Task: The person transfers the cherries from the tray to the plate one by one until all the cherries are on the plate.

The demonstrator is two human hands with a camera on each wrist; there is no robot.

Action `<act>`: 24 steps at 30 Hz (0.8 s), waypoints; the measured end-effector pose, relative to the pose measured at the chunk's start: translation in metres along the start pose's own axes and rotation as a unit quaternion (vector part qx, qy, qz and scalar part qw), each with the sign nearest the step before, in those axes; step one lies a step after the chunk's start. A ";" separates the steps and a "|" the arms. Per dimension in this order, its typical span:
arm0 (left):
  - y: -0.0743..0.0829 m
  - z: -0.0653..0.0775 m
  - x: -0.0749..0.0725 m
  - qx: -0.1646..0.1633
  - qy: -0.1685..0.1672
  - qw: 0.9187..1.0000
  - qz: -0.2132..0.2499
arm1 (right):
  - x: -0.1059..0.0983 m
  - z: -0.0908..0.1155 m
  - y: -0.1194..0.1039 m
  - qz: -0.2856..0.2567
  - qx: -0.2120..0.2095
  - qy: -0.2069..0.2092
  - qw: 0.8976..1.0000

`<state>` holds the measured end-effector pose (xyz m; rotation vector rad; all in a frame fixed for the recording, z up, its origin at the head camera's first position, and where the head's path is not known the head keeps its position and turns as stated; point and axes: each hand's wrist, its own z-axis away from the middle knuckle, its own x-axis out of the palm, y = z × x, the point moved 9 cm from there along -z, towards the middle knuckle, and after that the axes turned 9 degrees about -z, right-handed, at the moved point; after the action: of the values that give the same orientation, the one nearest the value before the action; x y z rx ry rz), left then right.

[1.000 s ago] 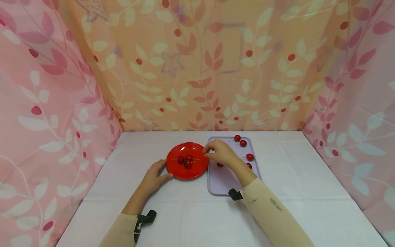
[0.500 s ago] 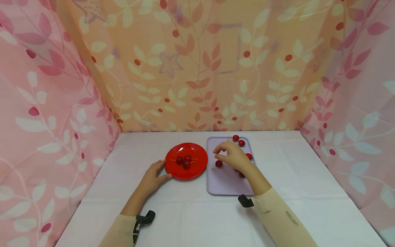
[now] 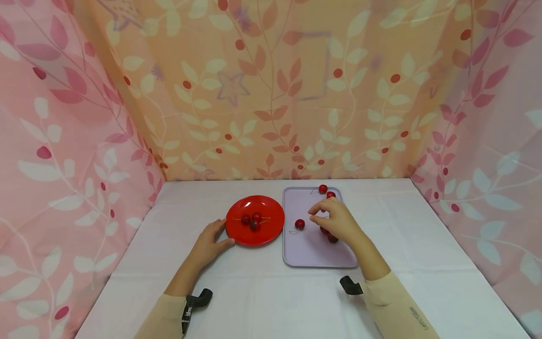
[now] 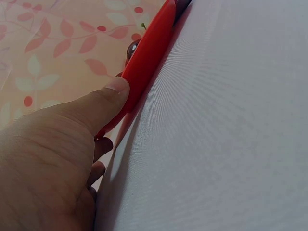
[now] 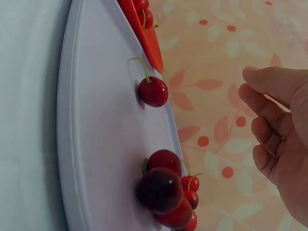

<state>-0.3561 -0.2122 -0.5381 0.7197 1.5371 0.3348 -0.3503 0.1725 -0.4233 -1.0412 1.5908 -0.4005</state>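
A round red plate bears three stemmed cherries. At its left rim rests my left hand, thumb and fingers spread along the edge; in the left wrist view the thumb lies against the rim and the other fingertips bend loosely below. My right hand hovers above a pale purple tray, thumb and forefinger close together with nothing between them. One cherry sits alone on the tray's left part. A cluster of cherries lies below the right hand, partly hidden by it in the head view.
Two cherries lie at the tray's far edge. The tray stands close beside the plate's right side on a white tablecloth. Leaf-patterned curtains enclose the table at the back and both sides.
My right hand has moved right, from the plate's right rim to over the tray's right part, uncovering the lone cherry. My left hand stays at the plate, and the three cherries there lie unchanged.
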 end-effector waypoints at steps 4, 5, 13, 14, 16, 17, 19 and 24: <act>0.000 0.001 0.000 0.000 -0.002 1.000 0.001 | -0.008 0.006 0.008 -0.003 0.008 0.017 1.000; 0.000 0.001 0.000 -0.001 -0.002 1.000 0.004 | -0.010 0.007 0.010 -0.006 0.008 0.021 1.000; 0.003 0.003 0.000 0.000 -0.005 1.000 0.010 | -0.019 0.014 0.026 0.003 0.014 0.036 0.999; 0.003 0.004 0.000 -0.001 -0.005 1.000 0.009 | -0.020 0.013 0.027 0.003 0.015 0.036 0.999; 0.003 0.004 0.000 -0.005 -0.006 1.000 0.009 | -0.022 0.013 0.030 0.008 0.020 0.035 0.999; 0.002 0.004 0.000 -0.007 -0.006 1.000 0.011 | -0.023 0.013 0.032 0.009 0.023 0.035 0.999; 0.002 0.003 0.000 -0.008 -0.005 1.000 0.011 | -0.025 0.012 0.036 0.013 0.033 0.033 0.999; 0.003 0.002 -0.001 -0.013 -0.007 1.000 0.008 | -0.031 0.009 0.049 0.020 0.060 0.026 0.998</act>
<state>-0.3531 -0.2107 -0.5360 0.7129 1.5130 0.3602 -0.3627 0.2265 -0.4426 -0.9126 1.6105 -0.4943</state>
